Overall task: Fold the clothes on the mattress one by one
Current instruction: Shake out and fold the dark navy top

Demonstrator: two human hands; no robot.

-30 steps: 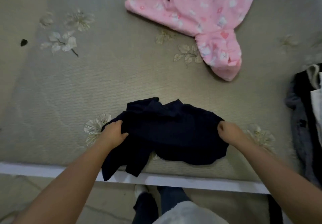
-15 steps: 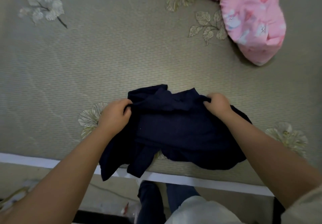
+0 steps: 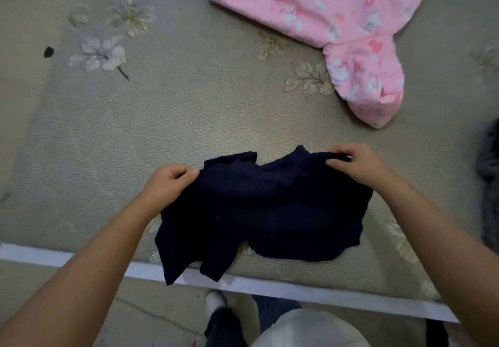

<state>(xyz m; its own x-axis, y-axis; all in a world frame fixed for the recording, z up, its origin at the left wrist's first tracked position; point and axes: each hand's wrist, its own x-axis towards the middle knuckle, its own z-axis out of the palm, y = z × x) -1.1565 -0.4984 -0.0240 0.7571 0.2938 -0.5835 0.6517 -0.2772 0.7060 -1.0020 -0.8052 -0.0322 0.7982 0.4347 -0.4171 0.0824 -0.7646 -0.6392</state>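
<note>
A dark navy garment (image 3: 264,211) lies crumpled near the front edge of the mattress (image 3: 189,120), with two ends hanging over the white edge. My left hand (image 3: 168,184) pinches its upper left edge. My right hand (image 3: 356,166) pinches its upper right edge, fingers curled over the fabric. A pink patterned fleece garment (image 3: 340,28) lies spread out at the back right, apart from both hands.
The mattress cover is grey-green with embroidered flowers. A small black speck (image 3: 48,52) sits at the far left. A grey and dark pile of clothes (image 3: 490,179) lies at the right edge. The white mattress border (image 3: 297,291) runs along the front, my legs below it.
Both hands moved from the garment's lower sides up to its top edge, and the right hand then shifted outward to the right, stretching the top edge wider.
</note>
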